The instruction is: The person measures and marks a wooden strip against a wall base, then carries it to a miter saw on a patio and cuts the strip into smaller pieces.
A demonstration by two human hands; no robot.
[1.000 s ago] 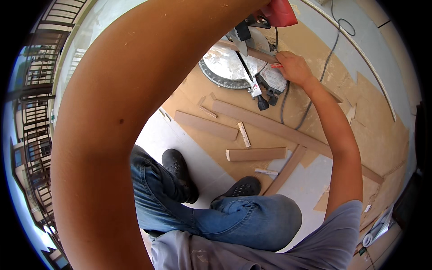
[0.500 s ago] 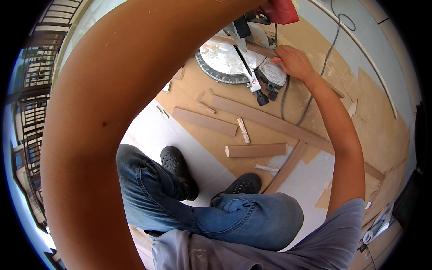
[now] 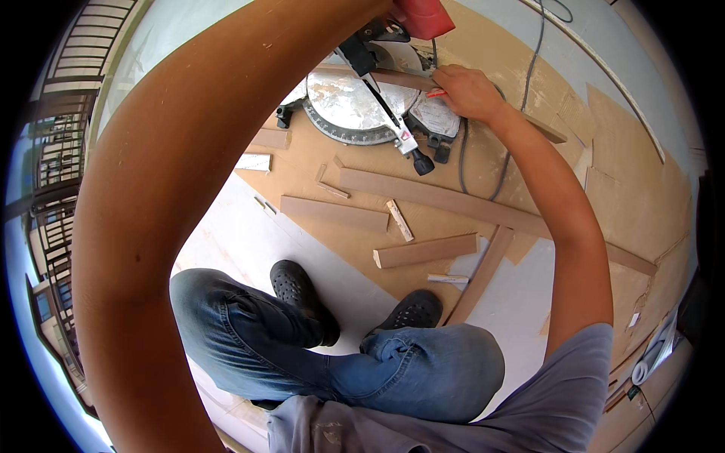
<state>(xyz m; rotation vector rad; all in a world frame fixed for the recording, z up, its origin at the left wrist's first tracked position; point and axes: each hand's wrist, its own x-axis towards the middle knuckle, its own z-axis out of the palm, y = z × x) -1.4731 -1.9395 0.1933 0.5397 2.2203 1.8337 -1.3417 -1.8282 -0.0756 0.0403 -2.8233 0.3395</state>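
A mitre saw with a round, scale-marked metal table [image 3: 343,102] stands at the top. My left arm reaches up across the view to its red housing [image 3: 427,16]; the left hand is cut off by the upper edge, fingers hidden. A brown wooden strip [image 3: 406,78] lies across the saw table, passing behind the saw's lowered-looking black head part [image 3: 358,57]. At the strip's right end, my right hand [image 3: 470,92] is closed on it, with a red pencil-like stick [image 3: 436,93] showing under the fingers.
On cardboard before the saw lie a long brown strip [image 3: 445,200], shorter brown offcuts [image 3: 332,213] [image 3: 430,251] and small pale-edged scraps [image 3: 400,220]. A grey cable [image 3: 504,170] loops behind my right arm. My feet in dark clogs [image 3: 414,308] rest close by.
The view has shifted, so the saw and offcuts appear farther left. The saw head has also moved slightly left against its table. My right hand stays at the strip's end.
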